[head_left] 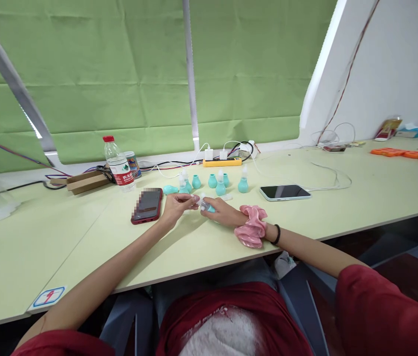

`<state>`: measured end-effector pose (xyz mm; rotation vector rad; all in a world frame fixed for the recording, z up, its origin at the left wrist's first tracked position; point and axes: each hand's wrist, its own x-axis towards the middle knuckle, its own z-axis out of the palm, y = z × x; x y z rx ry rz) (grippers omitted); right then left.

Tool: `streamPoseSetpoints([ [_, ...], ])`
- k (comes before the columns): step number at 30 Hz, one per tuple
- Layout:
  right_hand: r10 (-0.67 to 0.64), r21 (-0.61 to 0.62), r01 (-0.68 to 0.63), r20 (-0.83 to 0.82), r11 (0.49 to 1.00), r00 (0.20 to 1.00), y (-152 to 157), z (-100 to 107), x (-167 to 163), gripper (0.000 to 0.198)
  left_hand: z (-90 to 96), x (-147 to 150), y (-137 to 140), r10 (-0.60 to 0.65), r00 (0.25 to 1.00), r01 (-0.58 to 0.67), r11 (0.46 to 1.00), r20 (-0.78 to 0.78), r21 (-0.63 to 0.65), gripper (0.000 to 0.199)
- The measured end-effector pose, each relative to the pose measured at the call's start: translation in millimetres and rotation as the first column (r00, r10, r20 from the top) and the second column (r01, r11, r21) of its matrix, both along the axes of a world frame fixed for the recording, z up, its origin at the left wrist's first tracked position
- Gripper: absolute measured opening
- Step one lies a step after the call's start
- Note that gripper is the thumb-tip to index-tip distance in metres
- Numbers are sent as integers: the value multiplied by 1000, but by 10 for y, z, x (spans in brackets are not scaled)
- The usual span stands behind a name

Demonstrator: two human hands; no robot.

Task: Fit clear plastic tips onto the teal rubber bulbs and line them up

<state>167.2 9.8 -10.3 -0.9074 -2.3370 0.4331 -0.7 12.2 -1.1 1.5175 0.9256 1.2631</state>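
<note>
a dark red smartphone (147,205) is lying just left of the left hand (176,206), which is pinching a small clear cap (196,198). the right hand (220,210) is gripping a small teal rubber bulb (206,206) above the pale green tabletop (360,198), its wrist wearing a pink scrunchie (252,226); a white-edged phone (285,192) is lying farther right.

A small teal bulb (206,206) (clear tip, lying sideways) sits pinched above the tabletop.

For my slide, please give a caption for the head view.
Both hands, left hand and right hand, hold one small teal bulb above the table.
</note>
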Motion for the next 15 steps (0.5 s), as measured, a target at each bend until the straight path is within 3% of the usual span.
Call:
streamPoseSetpoints([
  [3,110,-203,-136,-137,970,984,13,26,1,8,3,17,-28,-4,1000,3,1000,19,15,30],
  [6,178,-369,-256,-231,893,957,24,61,20,6,15,29,-60,-49,999,48,999,14,15,28],
  [13,174,-607,-369,-356,704,918,-14,136,50,10,55,35,-109,-72,996,77,990,-44,115,24],
  [15,180,-628,-388,-370,674,912,-18,146,49,13,56,40,-112,-72,996,78,989,-53,123,25],
])
